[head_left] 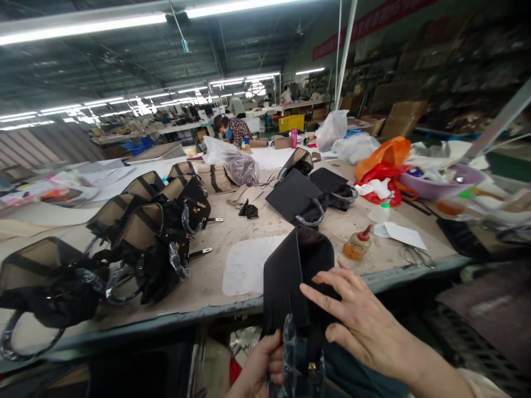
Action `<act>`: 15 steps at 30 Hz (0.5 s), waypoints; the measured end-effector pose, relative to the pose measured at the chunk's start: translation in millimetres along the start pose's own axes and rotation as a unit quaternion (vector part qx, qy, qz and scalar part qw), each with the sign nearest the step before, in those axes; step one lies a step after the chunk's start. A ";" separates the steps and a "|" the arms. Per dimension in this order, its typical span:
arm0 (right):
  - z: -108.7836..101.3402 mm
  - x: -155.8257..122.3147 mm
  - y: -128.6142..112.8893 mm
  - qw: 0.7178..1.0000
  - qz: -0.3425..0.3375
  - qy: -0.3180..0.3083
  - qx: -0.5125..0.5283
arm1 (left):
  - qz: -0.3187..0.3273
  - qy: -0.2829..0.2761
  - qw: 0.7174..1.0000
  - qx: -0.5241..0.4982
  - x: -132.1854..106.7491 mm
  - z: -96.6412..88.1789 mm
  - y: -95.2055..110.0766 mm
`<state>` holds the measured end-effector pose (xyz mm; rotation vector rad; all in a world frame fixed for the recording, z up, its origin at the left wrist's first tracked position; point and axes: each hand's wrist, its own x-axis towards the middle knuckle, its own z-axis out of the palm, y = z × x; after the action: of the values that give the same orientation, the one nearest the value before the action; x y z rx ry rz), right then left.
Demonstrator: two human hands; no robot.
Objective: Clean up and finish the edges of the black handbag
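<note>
A black handbag (284, 276) is tilted at the table's front edge, its opening facing up and away from me. My left hand (261, 367) is closed on its lower part, beside a handle wrapped in clear plastic (289, 348). Over the bag's right side, my right hand (357, 318) is open with fingers spread, the fingertips at the opening's edge. Whether they press on it I cannot tell. A small gold fitting (312, 366) shows low on the bag. Beyond it lie more black bags (295, 194) with wrapped handles.
Several partly made black bags (141, 226) crowd the table's left. A glue bottle with a red cap (357, 243), scissors (417, 257) and white paper (404, 236) lie right. A purple basin (443, 182) stands farther back. A person (238, 130) sits beyond the table.
</note>
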<state>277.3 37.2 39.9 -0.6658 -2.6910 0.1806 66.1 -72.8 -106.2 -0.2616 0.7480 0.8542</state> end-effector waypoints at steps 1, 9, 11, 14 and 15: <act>0.2 4.3 1.5 1.000 0.005 0.004 0.001 | -0.001 -0.003 1.000 0.000 -0.3 0.5 0.5; 2.2 2.0 -0.4 0.999 -0.043 0.005 -0.007 | -0.013 -0.028 0.999 -0.045 -8.0 7.7 -3.1; 3.3 -5.0 -3.7 0.998 -0.062 0.003 -0.012 | -0.009 -0.037 0.997 -0.061 -10.6 11.8 -3.5; 4.2 -11.7 -9.5 0.997 -0.078 0.012 -0.024 | -0.014 -0.056 0.996 -0.065 -13.1 17.2 -2.2; 4.0 -12.4 -11.6 0.996 -0.086 0.013 -0.025 | -0.020 -0.060 0.996 -0.057 -13.2 18.2 -1.7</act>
<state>281.1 21.0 34.7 -0.4440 -2.7194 0.0587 70.6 -72.6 -84.2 -0.3221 0.5806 0.8676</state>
